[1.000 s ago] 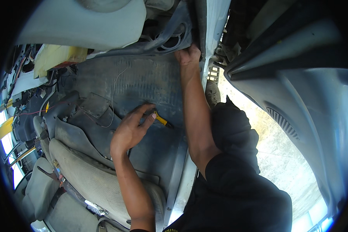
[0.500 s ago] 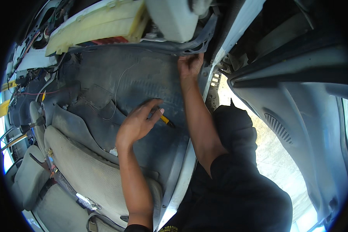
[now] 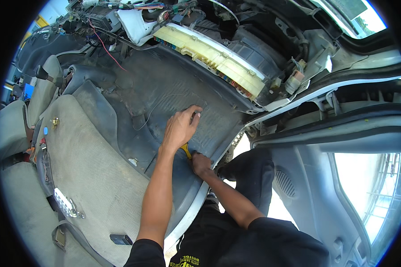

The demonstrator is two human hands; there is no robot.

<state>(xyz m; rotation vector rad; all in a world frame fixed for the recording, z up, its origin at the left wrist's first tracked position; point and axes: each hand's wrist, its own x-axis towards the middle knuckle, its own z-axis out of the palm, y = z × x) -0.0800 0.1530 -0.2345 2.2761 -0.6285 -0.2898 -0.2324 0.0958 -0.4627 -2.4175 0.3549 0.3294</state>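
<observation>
My left hand (image 3: 181,127) hovers over the dark floor mat (image 3: 173,86), its fingers loosely bent and the thumb tip just apart from the index finger. Nothing shows between them, though the palm side is hidden. Close below it, my right hand (image 3: 201,163) is closed around the dark end of a yellow-and-black hand tool (image 3: 186,150). Its yellow part sticks out toward my left wrist; the exact kind of tool cannot be made out. A thin wire (image 3: 152,111) lies on the mat to the left of my hands.
A pale yellow fuse panel (image 3: 209,58) hangs from the stripped dashboard ahead, with loose wiring (image 3: 140,6) beyond it. The grey seat (image 3: 89,169) is on the left, bearing a dark small box (image 3: 120,240). The open door (image 3: 307,178) stands right of the sill (image 3: 189,211).
My right hand has come down from under the dashboard edge and taken hold of the yellow-and-black tool. My left hand stays over the mat. The view has shifted, showing more of the dashboard.
</observation>
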